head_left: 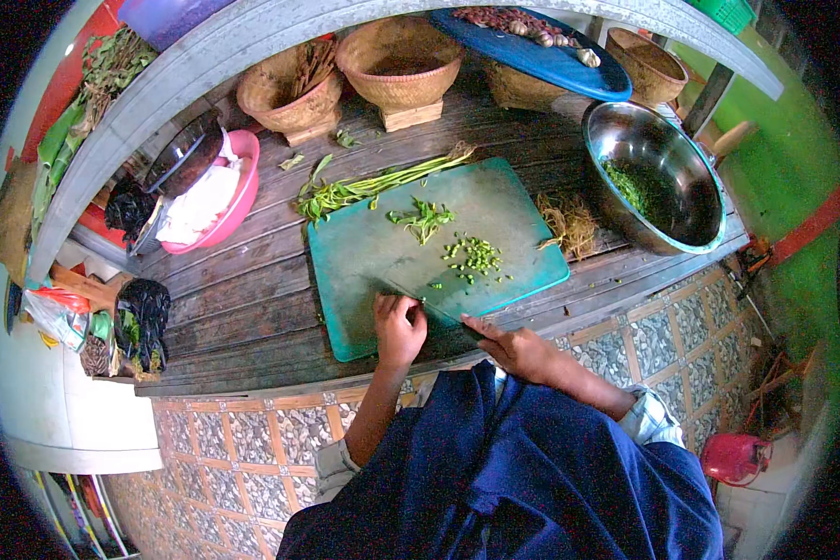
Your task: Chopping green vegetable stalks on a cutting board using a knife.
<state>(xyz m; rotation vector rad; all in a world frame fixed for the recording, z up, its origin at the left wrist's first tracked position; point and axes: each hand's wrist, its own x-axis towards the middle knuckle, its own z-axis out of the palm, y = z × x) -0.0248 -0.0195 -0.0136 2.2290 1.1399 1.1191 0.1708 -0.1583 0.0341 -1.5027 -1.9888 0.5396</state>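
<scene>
A teal cutting board lies on a dark wooden platform. My left hand rests at the board's near edge, its fingers curled down on a few short green stalks. My right hand grips a knife whose thin blade lies across the board just in front of the left fingers. A heap of small chopped green pieces sits mid-board, with a little bunch of cut greens behind it. Long green stalks lie along the board's far edge.
A steel bowl with chopped greens stands at the right, beside a pile of cut roots. Behind are woven baskets, a blue tray with bulbs, and a pink basin with white cloth. Black bags hang at the left.
</scene>
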